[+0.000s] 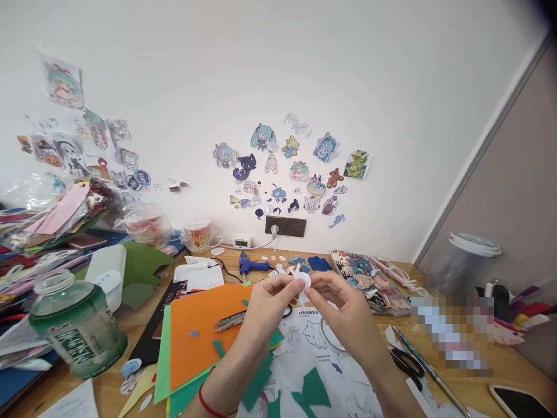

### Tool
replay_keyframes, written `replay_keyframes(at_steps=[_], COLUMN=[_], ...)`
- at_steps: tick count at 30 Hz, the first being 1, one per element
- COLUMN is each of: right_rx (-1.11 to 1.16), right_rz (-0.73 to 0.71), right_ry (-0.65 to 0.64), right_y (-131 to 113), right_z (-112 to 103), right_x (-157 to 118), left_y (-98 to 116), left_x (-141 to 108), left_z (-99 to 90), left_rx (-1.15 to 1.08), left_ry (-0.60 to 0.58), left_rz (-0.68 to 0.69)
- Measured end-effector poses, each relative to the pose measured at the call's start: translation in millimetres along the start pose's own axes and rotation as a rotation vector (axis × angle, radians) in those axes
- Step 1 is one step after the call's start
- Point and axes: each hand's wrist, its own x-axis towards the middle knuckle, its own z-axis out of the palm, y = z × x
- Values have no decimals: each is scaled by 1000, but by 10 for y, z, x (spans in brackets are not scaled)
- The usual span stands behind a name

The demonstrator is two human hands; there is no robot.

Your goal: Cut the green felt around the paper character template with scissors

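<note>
Above the middle of the desk, my left hand [275, 296] pinches a small white paper cutout [307, 280] between thumb and fingers. On its other side, the fingertips of my right hand [342, 302] close on the same cutout. Part of the piece is hidden behind my fingers, and its full outline cannot be made out. Under my left wrist lie orange sheets [195, 337] on green ones, with scissors [230, 321] across them. Below my hands is a printed sheet [313, 337] with line drawings, and green paper scraps [311, 392] rest on it.
A blue glue gun [252, 264] lies near the wall socket [286, 226]. On the left stand a green jar [78, 325] and piled papers. Black-handled scissors [407, 366], a long pen-like rod [430, 374] and a phone [520, 402] are on the right.
</note>
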Motion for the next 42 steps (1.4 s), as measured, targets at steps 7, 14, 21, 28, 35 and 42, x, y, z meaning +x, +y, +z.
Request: replay_keyframes(at_steps=[7,14,21,28,35,42], right_rx=[-217,-399,-395,-417,-393,-376], right_rz=[-87,-331,-324,-270,-222,-190], right_ry=[191,131,-16,-50,-69,-102], right_y=[-18,31,-28,-47,-79,-121], right_z=[40,12,-62,-58,-101,-122], right_x=[-66,-51,-45,-71,-58,-69], left_y=[-43,-63,29,84,120,123], left_x=[-13,16,-44,-37,-44,-39], left_z=[10,-22,-77,-133,-160,-160], left_rx=[88,291,614,735,722,714], left_ry=[-55,-82,-129,-233,-282,-296], left_rz=[11,139,342,388,353,331])
